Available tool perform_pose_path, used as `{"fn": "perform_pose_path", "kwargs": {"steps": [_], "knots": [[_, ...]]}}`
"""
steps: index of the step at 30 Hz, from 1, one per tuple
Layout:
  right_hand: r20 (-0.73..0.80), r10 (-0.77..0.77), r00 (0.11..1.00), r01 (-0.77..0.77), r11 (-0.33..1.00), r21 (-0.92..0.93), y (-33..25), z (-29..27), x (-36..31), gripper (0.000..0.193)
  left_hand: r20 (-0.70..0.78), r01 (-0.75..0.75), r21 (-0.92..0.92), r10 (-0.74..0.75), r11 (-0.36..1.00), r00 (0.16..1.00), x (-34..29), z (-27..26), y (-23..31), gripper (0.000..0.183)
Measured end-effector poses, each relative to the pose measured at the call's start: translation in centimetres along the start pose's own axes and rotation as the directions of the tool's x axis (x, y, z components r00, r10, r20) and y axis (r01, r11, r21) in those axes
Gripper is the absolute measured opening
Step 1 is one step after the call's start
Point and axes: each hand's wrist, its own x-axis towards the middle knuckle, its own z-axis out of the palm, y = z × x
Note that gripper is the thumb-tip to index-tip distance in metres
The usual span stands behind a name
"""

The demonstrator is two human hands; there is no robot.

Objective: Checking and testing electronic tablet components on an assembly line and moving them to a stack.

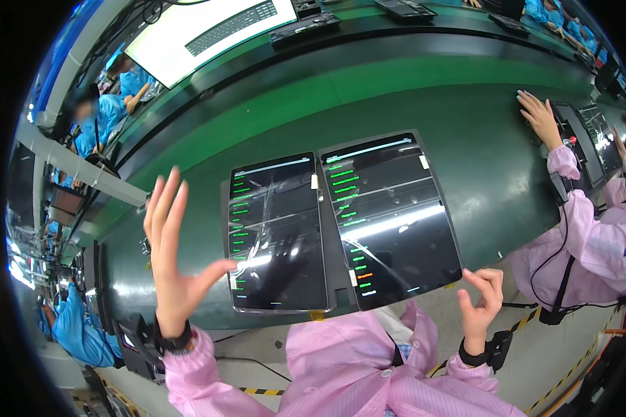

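Note:
Two tablets lie side by side on the green table, screens up and lit, with lists of green text lines on black. The left tablet [285,278] lies nearly straight; the right tablet [396,264] is tilted a little. Small white tabs stick to their edges. My left hand [170,254] is raised beside the left tablet, fingers stretched up. Its thumb reaches to that tablet's left edge; whether it touches I cannot tell. At the right tablet's near right corner is my right hand [483,306], its index finger and thumb apart, holding nothing. Dark bands circle both wrists.
The green table [174,208] curves around me. A large monitor [209,35] stands at the back left, behind a raised shelf [368,42] bearing dark devices. At the right, a co-worker's hand [539,118] rests by another device [591,139]. A grey post [83,174] juts in at left.

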Motion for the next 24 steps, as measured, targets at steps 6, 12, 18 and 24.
{"fn": "perform_pose_path", "kwargs": {"steps": [6,12,18,24], "knots": [[0.402,-0.282,0.871,0.341,0.937,-0.081,-4.6,2.9,3.0,0.033,-0.135,0.208,0.083,-0.196,0.975,0.971,-9.6,1.3,-1.7,0.060],[0.521,-0.270,0.810,0.375,0.921,-0.105,-5.9,5.2,3.8,0.031,-0.178,0.276,0.158,-0.248,0.948,0.952,-11.8,1.5,-3.2,0.043],[0.558,-0.246,0.793,0.382,0.914,-0.140,-6.4,5.5,3.7,0.029,-0.224,0.235,0.225,-0.184,0.946,0.957,-12.2,1.6,-3.8,0.041],[0.557,-0.283,0.781,0.419,0.898,-0.132,-7.5,6.4,3.5,0.027,-0.226,0.236,0.219,-0.186,0.947,0.956,-12.5,2.0,-4.0,0.038]]}}
